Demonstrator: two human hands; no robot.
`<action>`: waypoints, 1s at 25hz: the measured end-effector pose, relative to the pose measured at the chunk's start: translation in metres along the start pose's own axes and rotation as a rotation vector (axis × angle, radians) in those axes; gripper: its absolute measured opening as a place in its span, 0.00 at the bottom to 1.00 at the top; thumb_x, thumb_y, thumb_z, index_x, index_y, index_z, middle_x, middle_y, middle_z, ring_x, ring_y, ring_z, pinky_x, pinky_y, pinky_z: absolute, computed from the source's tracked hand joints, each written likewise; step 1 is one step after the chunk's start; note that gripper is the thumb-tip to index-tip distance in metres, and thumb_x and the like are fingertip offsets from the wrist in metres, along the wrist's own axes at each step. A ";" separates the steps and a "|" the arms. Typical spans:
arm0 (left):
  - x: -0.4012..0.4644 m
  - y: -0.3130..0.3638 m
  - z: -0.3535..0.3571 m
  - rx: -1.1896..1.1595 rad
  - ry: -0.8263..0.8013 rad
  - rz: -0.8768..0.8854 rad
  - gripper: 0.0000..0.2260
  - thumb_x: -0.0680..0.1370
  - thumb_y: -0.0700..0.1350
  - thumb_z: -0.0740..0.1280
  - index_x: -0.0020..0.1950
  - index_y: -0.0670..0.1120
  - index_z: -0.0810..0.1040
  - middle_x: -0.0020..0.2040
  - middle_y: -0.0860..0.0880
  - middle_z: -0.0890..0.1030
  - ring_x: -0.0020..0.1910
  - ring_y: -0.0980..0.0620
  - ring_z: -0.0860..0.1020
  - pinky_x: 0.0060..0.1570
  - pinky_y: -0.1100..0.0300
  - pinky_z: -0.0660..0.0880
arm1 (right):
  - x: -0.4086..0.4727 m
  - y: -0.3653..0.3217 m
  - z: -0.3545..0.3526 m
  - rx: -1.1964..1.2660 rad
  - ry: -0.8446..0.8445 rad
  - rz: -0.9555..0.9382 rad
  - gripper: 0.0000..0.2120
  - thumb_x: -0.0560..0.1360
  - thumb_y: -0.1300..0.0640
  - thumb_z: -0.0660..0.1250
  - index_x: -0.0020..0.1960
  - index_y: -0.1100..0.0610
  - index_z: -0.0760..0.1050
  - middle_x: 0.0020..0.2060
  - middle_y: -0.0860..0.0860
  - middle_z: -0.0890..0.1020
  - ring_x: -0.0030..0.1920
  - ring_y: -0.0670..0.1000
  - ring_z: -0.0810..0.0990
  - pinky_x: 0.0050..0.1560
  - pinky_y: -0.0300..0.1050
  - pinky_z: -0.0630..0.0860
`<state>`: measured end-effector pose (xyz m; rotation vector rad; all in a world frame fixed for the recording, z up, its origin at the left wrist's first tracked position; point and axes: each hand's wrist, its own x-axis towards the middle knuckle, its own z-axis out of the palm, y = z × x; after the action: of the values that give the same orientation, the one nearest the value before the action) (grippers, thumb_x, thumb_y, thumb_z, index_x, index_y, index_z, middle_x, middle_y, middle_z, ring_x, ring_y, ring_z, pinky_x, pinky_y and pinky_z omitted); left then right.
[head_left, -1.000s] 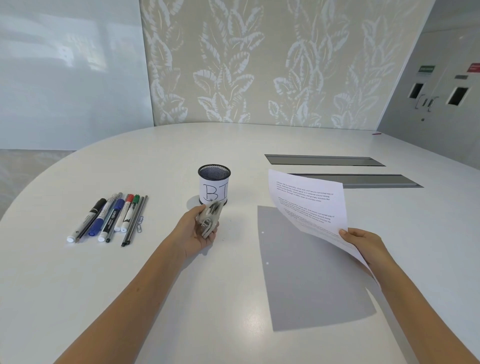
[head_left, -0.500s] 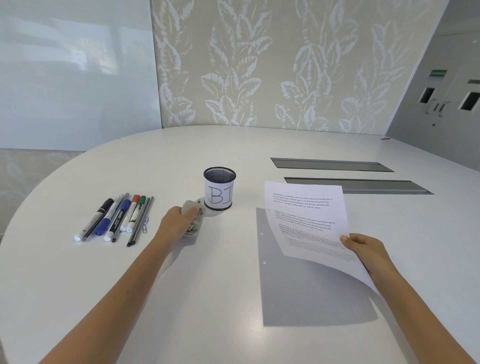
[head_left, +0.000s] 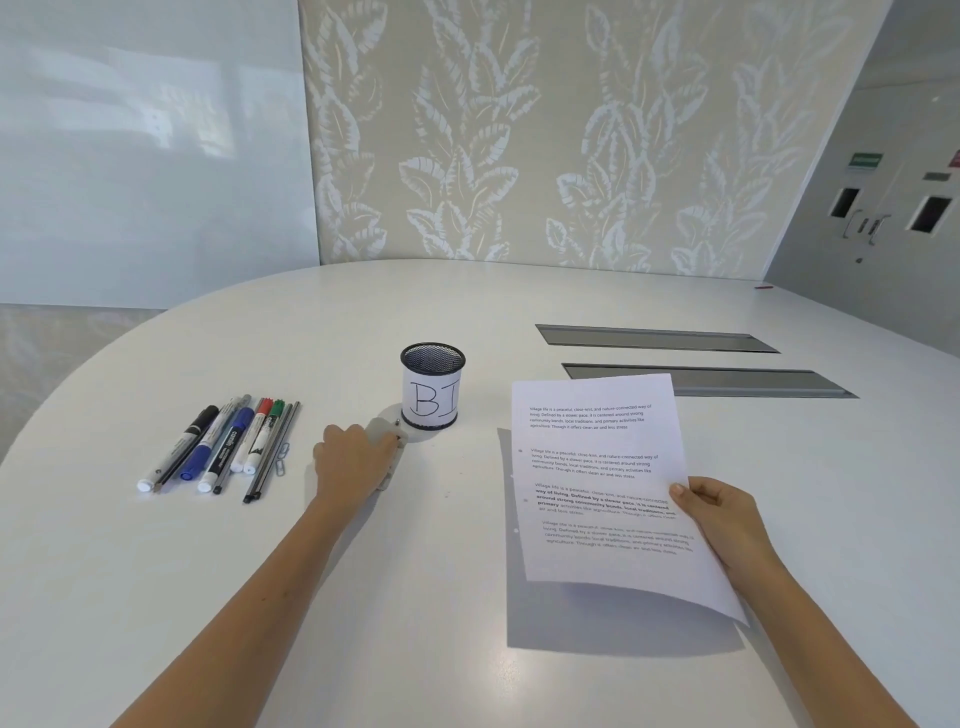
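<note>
Printed sheet (head_left: 597, 467): white paper bearing four short blocks of black text, the third partly in bold, with a small punched hole showing on its left margin. It is held tilted above the table (head_left: 363, 597), its near corner curling down, and casts a grey shadow below. The right hand (head_left: 727, 519) pinches its right edge, thumb on top and fingers (head_left: 714, 501) curled beneath. The left hand (head_left: 353, 462) lies palm down, its fingers wrapped over a pale grey hole punch (head_left: 382, 428) that rests on the table, just beside a black mesh pen cup (head_left: 432, 395). The cup stands upright, wrapped in a white label marked "BI"; its visible interior shows only mesh. To the left lies a row of markers and pens (head_left: 223, 441) with paper clips (head_left: 282, 457) alongside.
</note>
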<state>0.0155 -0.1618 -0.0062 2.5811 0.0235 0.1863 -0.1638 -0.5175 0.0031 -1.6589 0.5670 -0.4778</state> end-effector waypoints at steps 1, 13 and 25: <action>0.000 -0.003 0.001 0.086 0.004 0.023 0.16 0.78 0.51 0.57 0.54 0.40 0.75 0.49 0.42 0.77 0.49 0.42 0.71 0.43 0.54 0.63 | -0.001 0.001 0.001 0.002 -0.004 -0.007 0.06 0.75 0.60 0.68 0.49 0.62 0.80 0.42 0.58 0.86 0.38 0.56 0.83 0.46 0.51 0.80; -0.028 0.066 -0.024 -0.539 0.176 0.388 0.18 0.76 0.50 0.67 0.62 0.43 0.72 0.51 0.45 0.75 0.49 0.45 0.75 0.47 0.54 0.73 | -0.016 -0.053 0.010 0.234 0.008 -0.239 0.04 0.75 0.60 0.67 0.48 0.58 0.81 0.38 0.48 0.86 0.37 0.48 0.83 0.38 0.39 0.81; -0.050 0.156 -0.032 -1.205 -0.326 0.580 0.08 0.77 0.45 0.64 0.54 0.49 0.79 0.52 0.49 0.84 0.53 0.46 0.81 0.56 0.46 0.76 | -0.037 -0.092 0.010 0.389 0.138 -0.453 0.03 0.76 0.57 0.66 0.47 0.54 0.79 0.42 0.46 0.85 0.42 0.47 0.81 0.43 0.38 0.78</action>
<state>-0.0419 -0.2802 0.0959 1.3262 -0.7266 -0.0279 -0.1785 -0.4760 0.0928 -1.3784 0.1724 -0.9747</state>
